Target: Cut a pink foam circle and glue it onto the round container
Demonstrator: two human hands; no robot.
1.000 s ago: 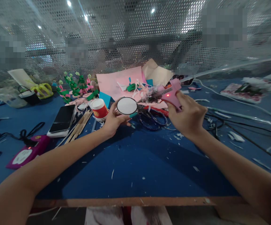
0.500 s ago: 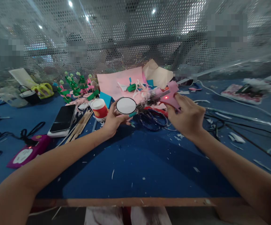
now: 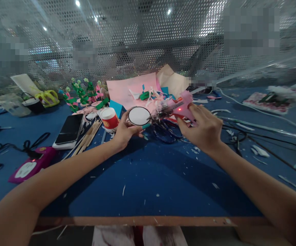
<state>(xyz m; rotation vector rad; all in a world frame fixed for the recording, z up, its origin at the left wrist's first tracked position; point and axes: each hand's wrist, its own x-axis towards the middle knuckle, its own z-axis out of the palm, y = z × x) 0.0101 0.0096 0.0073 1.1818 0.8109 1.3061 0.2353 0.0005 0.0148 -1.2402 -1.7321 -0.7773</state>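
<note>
My left hand (image 3: 126, 132) is wrapped round a short round piece with a flat white face and a thin black rim (image 3: 139, 115), tilted toward me. My right hand (image 3: 204, 127) grips a pink hot glue gun (image 3: 185, 105) with a small red light lit on its side. The gun points left, and its nozzle meets the right edge of the white face; whether it touches I cannot tell. Below the gun lies a pair of scissors with dark blue handles (image 3: 166, 134). A red and white paper cup (image 3: 109, 120) stands just left of my left hand.
Wooden sticks (image 3: 87, 137), a phone (image 3: 69, 129) and a purple power strip (image 3: 32, 165) lie on the left. Paper flowers (image 3: 86, 94) stand behind them. Pink paper sheets (image 3: 129, 87) and scraps are at the back. Cables (image 3: 273, 141) cross the right side.
My right hand has brought the glue gun slightly left and down, so its nozzle now sits at the white face's edge. My left hand stays almost where it was.
</note>
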